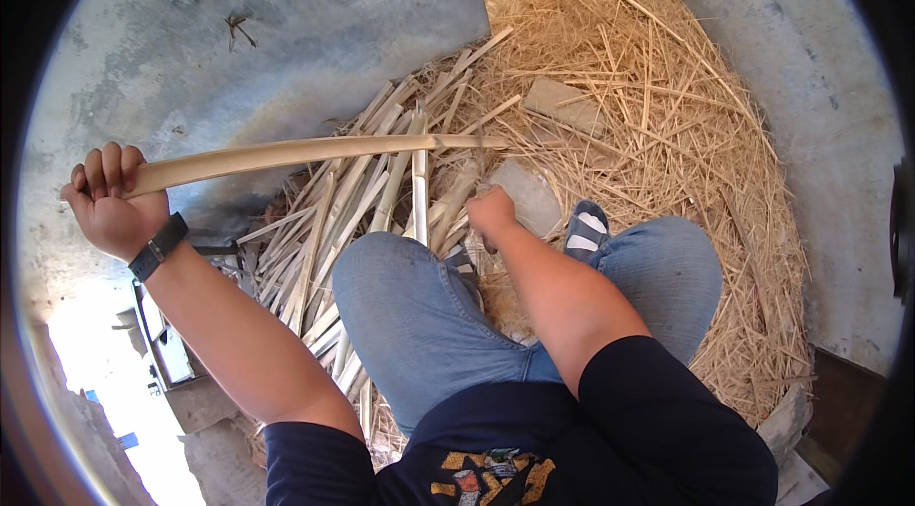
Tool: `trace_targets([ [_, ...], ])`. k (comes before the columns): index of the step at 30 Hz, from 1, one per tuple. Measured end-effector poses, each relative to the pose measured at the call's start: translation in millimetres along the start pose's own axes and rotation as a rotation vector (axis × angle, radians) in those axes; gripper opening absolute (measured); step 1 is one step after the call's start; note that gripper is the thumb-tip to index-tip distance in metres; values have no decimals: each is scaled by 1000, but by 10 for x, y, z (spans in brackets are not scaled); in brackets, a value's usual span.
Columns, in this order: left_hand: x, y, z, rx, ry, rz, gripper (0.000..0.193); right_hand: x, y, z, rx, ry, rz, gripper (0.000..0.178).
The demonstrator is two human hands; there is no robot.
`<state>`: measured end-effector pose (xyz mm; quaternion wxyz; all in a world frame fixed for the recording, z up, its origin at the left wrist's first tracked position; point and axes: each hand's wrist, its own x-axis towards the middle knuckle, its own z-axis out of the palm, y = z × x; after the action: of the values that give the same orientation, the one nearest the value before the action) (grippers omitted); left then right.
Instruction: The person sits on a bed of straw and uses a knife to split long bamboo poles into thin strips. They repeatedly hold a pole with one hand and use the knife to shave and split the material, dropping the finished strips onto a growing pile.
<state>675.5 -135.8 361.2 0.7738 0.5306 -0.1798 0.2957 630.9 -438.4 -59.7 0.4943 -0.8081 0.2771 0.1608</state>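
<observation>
My left hand is raised at the far left, its fingers wrapped round one end of a long, pale split bamboo strip. The strip runs rightward, slightly bowed, over a heap of split bamboo pieces. Its far end lies in front of my right hand, beside a thin dark edge that is too small to name. That right hand is closed low between my knees, and whatever it grips is hidden by the fist.
Fine bamboo shavings cover the ground ahead and to the right. A flat brick and a grey stone slab lie among them. Grey walls stand close at left and right. Bright light enters through an opening at lower left.
</observation>
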Motion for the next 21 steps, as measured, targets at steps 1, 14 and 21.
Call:
trace_targets([
  [1,3,-4,5,-5,-4,-2,40,-15,83,49,-57,32,-103,37],
  [14,-54,25,-257,28,92,8,42,-282,-158,-23,-185,-150,-189,43],
  [21,-101,56,-159,-92,-29,-40,46,-60,100,244,-36,-99,-109,51],
])
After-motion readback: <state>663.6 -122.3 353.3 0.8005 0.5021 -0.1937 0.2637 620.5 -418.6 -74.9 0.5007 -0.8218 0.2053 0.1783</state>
